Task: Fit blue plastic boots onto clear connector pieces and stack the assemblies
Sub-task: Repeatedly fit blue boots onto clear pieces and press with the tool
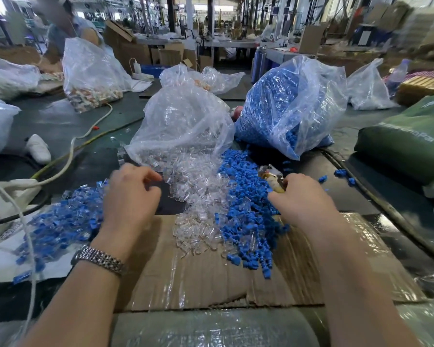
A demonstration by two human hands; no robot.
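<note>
A heap of clear connector pieces (198, 196) spills from a clear bag (183, 121) onto the cardboard. Right of it lies a heap of loose blue boots (246, 216), fed by a bag of blue boots (288, 106). A pile of fitted blue-and-clear assemblies (63, 216) lies at the left. My left hand (130, 196), with a metal watch at the wrist, has its fingers curled at the edge of the clear heap; what it pinches is too small to tell. My right hand (301, 199) rests on the blue heap with fingers curled under, beside a small crinkled wrapper (273, 177).
A taped cardboard sheet (211, 276) covers the table's near part. White and yellow cables (68, 159) run at the left. A green bag (406, 141) lies at the right. More plastic bags (90, 71) and a person sit at the far left.
</note>
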